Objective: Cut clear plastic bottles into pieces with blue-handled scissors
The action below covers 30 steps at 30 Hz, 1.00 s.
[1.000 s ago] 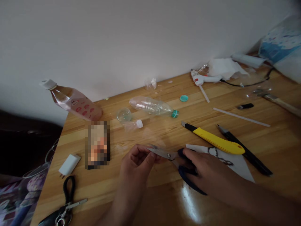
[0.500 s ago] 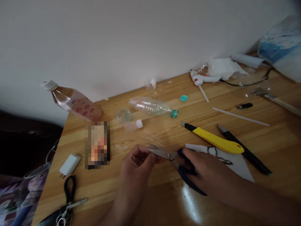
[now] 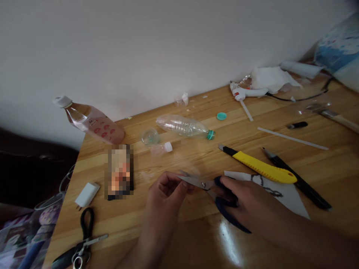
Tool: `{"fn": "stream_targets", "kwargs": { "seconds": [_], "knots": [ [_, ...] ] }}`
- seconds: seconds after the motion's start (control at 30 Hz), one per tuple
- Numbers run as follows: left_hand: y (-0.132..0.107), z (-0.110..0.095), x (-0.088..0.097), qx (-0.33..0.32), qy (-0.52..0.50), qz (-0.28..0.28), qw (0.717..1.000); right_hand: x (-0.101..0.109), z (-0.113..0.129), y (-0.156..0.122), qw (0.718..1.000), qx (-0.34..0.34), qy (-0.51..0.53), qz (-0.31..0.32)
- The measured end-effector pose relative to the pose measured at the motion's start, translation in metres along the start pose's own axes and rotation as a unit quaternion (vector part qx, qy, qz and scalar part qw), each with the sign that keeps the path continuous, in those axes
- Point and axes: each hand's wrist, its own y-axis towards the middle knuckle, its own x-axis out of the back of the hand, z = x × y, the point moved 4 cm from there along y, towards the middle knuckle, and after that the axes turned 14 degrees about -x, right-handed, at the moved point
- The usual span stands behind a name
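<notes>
My right hand (image 3: 246,201) grips dark-blue-handled scissors (image 3: 198,182), fingers through the loops, blades pointing left and slightly apart. Their tips reach the fingers of my left hand (image 3: 168,190), which is pinched closed. A thin, see-through piece of plastic (image 3: 189,164) shows faintly by the blades and seems to be held in that pinch; its outline is hard to make out. Under my right hand lies white paper (image 3: 294,203) with a black outline drawing. Just beyond it are a yellow utility knife (image 3: 260,168) and a black marker (image 3: 305,186).
A clear bottle (image 3: 182,126), a cut bottle neck with white cap (image 3: 162,148) and a teal cap (image 3: 221,116) lie beyond. Left are a pink drink bottle (image 3: 102,125), a blurred-out phone (image 3: 120,172), a charger (image 3: 87,194) and keys (image 3: 84,246). A glue gun (image 3: 249,92) lies back right.
The whole view has shifted a little, so the table things appear slightly further right. The scissor blades look a touch closer together; both hands keep nearly the same pose.
</notes>
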Motion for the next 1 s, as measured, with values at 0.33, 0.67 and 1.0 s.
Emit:
{"fn": "stream_targets", "kwargs": {
  "seconds": [0.33,0.67,1.0],
  "knots": [
    [0.0014,0.0025,0.0001,0.000,-0.084,-0.009,0.996,-0.0004,-0.0020,0.0003,1.000,-0.014,0.010,-0.006],
    [0.0009,0.0031,0.0035,0.014,-0.065,-0.007,0.998,-0.0001,-0.0019,0.0009,1.000,-0.009,0.016,-0.009],
    [0.0006,0.0009,0.0017,0.012,-0.057,-0.013,0.998,-0.0016,-0.0045,0.0013,1.000,-0.021,0.016,-0.009]
  ]
}}
